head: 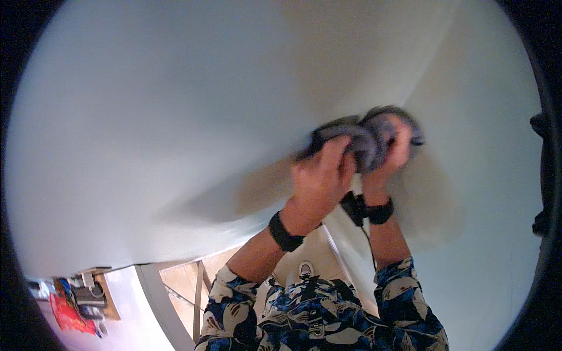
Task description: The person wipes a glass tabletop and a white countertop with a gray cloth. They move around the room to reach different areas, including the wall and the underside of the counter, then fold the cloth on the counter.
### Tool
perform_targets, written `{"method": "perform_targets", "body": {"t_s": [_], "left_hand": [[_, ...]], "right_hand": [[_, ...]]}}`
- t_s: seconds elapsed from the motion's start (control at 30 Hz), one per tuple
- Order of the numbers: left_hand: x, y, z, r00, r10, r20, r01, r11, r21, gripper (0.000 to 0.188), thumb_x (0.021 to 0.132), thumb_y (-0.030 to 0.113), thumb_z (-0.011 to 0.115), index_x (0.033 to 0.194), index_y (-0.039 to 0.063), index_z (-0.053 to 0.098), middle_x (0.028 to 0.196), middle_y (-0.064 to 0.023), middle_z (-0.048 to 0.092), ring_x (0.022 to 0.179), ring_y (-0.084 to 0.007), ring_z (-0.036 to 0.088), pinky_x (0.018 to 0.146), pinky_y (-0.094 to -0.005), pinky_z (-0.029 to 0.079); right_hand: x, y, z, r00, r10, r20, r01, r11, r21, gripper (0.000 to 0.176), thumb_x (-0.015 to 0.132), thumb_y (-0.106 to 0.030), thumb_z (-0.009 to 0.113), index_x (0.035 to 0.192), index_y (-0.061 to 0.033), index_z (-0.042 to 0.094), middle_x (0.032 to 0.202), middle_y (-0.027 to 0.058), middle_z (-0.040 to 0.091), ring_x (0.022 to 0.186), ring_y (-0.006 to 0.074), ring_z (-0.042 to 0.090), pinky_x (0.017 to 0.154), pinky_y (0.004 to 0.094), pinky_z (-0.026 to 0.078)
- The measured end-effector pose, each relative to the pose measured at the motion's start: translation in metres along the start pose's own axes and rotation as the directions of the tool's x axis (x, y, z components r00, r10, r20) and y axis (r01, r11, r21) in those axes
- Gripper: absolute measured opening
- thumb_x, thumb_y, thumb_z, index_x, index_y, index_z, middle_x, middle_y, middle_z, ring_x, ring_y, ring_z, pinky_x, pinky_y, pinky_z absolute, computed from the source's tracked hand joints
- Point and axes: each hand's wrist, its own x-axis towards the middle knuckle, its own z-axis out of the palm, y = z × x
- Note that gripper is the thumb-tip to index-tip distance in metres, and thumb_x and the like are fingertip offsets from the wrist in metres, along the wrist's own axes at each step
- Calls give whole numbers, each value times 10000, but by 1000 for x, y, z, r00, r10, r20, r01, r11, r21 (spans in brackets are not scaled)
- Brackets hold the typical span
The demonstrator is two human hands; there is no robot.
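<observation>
A bunched dark grey cloth [369,140], blurred, is gripped by both hands near the inside corner of two pale walls. My left hand [322,175] has its fingers curled over the left part of the cloth. On the cloth's right part, my right hand [395,149] is closed, its outline smeared by motion. Whether the cloth touches the wall [175,109] cannot be told. Each wrist carries a black band [284,232], and a small black device with a cable [358,209] shows by the right wrist.
At lower left stands a white-topped table [129,302] with a grey frame. A red packet [70,313] and a dark grey object with a white plug [90,294] lie at its far end. Tiled floor [325,250] shows below. Dark objects [542,175] edge the right rim.
</observation>
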Motion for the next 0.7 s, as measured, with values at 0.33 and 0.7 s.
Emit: {"method": "perform_targets", "body": {"t_s": [0.33,0.7], "left_hand": [[-94,-85,2,977,-76,201,33,977,209,262,735,133,661,965,75,551,659,-94,589,548,-269,593,511,-381,487],[-259,-160,-78,879,-476,35,430,822,373,189,753,139,627,901,95,517,663,-111,583,604,-315,591,539,-427,484]], "right_hand": [[-66,71,-1,950,190,249,-124,958,-258,323,887,-218,456,1086,28,518,1021,186,565,949,341,532,848,425,412],[-249,19,-4,503,420,756,-279,906,-318,278,819,-141,493,1040,18,551,958,217,612,846,375,606,697,413,485]]}}
